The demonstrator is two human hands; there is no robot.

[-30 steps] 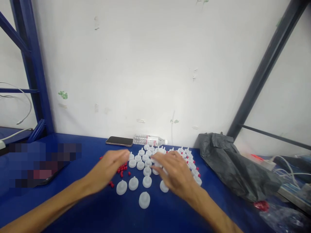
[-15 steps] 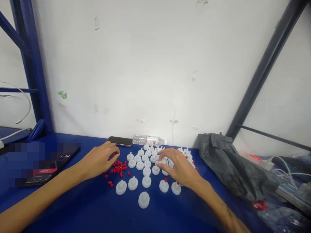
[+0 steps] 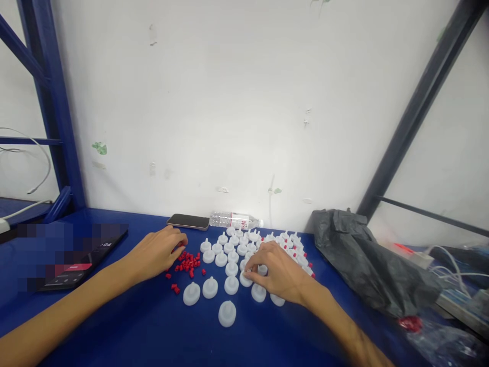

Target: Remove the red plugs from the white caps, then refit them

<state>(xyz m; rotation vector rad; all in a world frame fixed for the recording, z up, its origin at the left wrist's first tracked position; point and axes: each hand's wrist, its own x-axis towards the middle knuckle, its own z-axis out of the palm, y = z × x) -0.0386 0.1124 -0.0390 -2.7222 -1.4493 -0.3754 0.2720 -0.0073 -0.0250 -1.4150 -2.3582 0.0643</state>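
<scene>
My left hand [image 3: 162,251] is closed at the near-left edge of a loose pile of small red caps [image 3: 189,262]. Red shows between its thumb and curled fingers, where it pinches a small red cap. My right hand [image 3: 273,270] is among the white nozzle caps, thumb and forefinger pinched on one white nozzle cap [image 3: 245,279] low at the table. Many similar round white caps with upright spouts stand around it, such as one at the front [image 3: 227,314]. Some at the right carry red tips, and my right hand hides part of that group.
A phone [image 3: 188,221] and a clear plastic bottle [image 3: 235,220] lie along the wall. On the left, a dark tablet [image 3: 82,262] rests on the blue table [image 3: 160,331]. A black plastic bag [image 3: 362,260] and cables [image 3: 453,267] occupy the right side.
My right hand has come down and slightly toward me, with its fingertips now at a white nozzle cap in the front rows. My left hand stays almost in place.
</scene>
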